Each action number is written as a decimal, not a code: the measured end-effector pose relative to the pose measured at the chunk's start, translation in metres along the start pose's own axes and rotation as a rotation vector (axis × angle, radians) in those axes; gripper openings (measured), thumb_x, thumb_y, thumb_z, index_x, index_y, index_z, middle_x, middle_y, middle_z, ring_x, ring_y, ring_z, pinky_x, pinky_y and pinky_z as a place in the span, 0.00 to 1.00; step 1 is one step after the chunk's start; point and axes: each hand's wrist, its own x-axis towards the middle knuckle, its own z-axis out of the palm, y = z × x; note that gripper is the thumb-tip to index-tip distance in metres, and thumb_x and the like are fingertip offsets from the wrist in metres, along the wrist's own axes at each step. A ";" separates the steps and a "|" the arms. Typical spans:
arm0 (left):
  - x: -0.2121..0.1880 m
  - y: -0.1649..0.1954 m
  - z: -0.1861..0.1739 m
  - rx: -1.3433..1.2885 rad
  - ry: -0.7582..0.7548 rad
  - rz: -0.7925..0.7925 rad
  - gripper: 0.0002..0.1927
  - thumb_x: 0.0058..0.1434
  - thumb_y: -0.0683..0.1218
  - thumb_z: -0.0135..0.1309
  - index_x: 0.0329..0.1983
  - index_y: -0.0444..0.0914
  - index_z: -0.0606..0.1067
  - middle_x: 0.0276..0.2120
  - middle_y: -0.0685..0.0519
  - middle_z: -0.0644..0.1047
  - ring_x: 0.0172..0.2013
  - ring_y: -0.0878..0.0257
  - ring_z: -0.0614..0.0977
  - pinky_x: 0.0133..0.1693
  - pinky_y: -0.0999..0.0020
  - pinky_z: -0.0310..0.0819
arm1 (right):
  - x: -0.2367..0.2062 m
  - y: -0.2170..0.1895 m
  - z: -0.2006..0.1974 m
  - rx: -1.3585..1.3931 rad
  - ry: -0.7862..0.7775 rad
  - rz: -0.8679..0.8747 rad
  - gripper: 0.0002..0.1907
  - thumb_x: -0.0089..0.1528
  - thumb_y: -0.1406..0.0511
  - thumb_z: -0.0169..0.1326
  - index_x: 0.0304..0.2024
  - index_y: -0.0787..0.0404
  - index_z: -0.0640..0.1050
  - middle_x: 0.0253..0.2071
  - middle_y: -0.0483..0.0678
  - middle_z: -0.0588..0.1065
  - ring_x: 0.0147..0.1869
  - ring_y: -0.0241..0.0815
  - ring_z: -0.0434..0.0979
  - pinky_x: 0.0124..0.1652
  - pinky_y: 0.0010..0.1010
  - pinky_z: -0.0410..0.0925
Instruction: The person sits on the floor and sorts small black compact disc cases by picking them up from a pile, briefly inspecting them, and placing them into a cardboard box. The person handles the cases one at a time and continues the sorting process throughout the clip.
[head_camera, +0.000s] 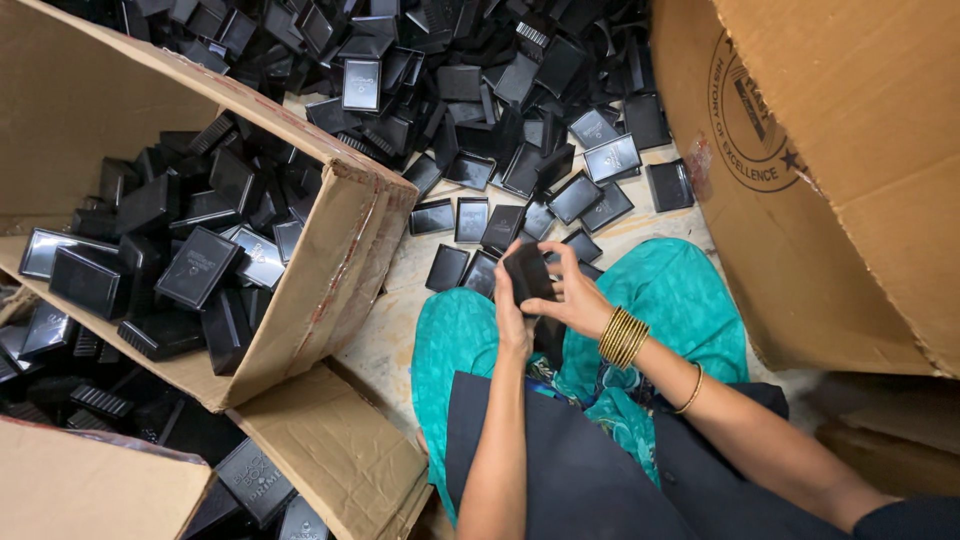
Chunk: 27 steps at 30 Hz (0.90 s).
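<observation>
I see both hands gripping one black box: left hand clasps at 7, right hand pinches at 4. Loose boxes at 12, carton at 9.

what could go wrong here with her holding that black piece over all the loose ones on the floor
1. Both the left hand and right hand grip one small black box piece; if it slips, it would likely drop among the look-alike loose black pieces on the floor.
2. The tipped cardboard carton is heaped with black boxes, and more could slide out toward the knees.
</observation>
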 end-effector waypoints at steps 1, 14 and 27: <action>0.001 0.000 -0.004 0.069 0.065 0.065 0.29 0.73 0.63 0.35 0.63 0.38 0.70 0.52 0.50 0.77 0.48 0.62 0.81 0.50 0.66 0.77 | -0.001 0.001 -0.001 -0.053 -0.010 0.005 0.48 0.55 0.57 0.68 0.70 0.56 0.55 0.50 0.53 0.77 0.50 0.45 0.83 0.48 0.35 0.76; -0.008 0.004 -0.012 1.068 0.524 0.550 0.24 0.75 0.51 0.43 0.27 0.32 0.75 0.21 0.42 0.75 0.23 0.48 0.77 0.29 0.53 0.63 | -0.044 -0.010 -0.004 -0.443 -0.086 -0.208 0.21 0.58 0.63 0.63 0.52 0.62 0.75 0.45 0.57 0.80 0.50 0.56 0.82 0.46 0.39 0.73; -0.044 0.224 0.028 0.465 0.680 0.666 0.26 0.75 0.60 0.45 0.46 0.29 0.68 0.33 0.41 0.79 0.27 0.54 0.80 0.28 0.63 0.73 | -0.015 0.023 -0.101 -0.645 -0.044 -0.269 0.29 0.61 0.55 0.57 0.62 0.56 0.70 0.55 0.52 0.76 0.61 0.51 0.75 0.59 0.42 0.66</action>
